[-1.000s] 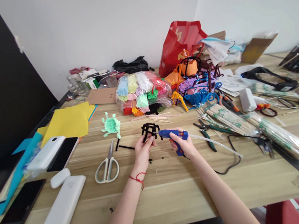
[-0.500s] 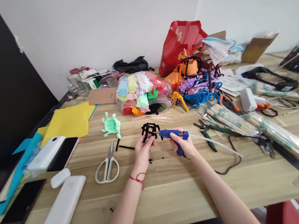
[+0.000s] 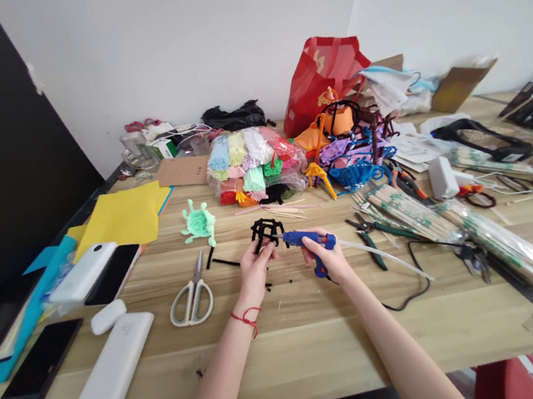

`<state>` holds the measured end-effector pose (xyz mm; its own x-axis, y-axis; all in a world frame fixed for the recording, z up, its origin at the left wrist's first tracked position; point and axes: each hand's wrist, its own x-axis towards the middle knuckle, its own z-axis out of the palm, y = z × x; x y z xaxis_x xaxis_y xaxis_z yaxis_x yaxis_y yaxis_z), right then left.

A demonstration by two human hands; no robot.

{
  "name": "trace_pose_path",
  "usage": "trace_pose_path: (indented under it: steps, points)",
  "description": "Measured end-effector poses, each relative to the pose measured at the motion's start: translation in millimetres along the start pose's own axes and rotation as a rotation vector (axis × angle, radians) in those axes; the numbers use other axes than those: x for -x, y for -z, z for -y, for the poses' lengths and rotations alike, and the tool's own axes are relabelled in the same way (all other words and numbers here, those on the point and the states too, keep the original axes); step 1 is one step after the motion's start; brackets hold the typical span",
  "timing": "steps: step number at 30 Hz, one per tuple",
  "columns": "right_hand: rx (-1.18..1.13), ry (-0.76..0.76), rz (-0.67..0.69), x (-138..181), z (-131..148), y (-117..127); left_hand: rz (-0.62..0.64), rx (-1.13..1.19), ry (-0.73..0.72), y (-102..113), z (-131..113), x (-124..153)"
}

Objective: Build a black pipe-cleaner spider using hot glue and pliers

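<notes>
My left hand (image 3: 257, 267) pinches a small black frame of pipe cleaners (image 3: 265, 228) just above the table. A blue hot glue gun (image 3: 309, 241) is gripped in my right hand (image 3: 326, 257), its tip at the right side of the frame. Whether the tip touches it I cannot tell. A clear glue stick (image 3: 381, 252) sticks out of the gun's back. Short black pipe cleaner pieces (image 3: 224, 262) lie left of my left hand. Beyond them rests a mint-green pipe cleaner figure (image 3: 199, 223). White-handled scissors (image 3: 191, 300) lie nearer to me on the left.
A plastic bag of coloured pipe cleaners (image 3: 253, 161) stands behind my hands. To the right lie green-handled pliers (image 3: 372, 247), bundled wooden sticks (image 3: 413, 213) and a black cord (image 3: 404, 304). A white power bank (image 3: 112, 375) and phones (image 3: 27, 385) occupy the left. A red bag (image 3: 322, 76) stands behind.
The black frame and the glue gun's tip have shifted very slightly to the left. Both hands keep their grips, and all else stays put.
</notes>
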<state>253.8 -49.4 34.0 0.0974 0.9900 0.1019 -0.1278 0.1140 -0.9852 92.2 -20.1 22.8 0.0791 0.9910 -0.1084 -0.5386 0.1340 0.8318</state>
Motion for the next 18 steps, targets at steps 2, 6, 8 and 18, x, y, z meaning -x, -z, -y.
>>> trace_pose_path:
  steps: [2,6,8,18]
  points:
    - [0.011,-0.003,-0.003,-0.1,0.5,0.0,-0.002,-0.001,0.0,0.5,0.6,-0.6]
    - [0.01,0.006,0.003,-0.1,1.5,-0.5,-0.002,-0.008,0.005,1.5,1.4,-1.5]
    - [0.006,0.013,0.002,0.0,1.8,-0.7,0.0,-0.01,-0.001,1.6,1.4,-1.6]
    - [0.018,0.025,-0.005,-0.3,1.9,-0.2,0.011,-0.019,-0.026,1.9,1.6,-1.7]
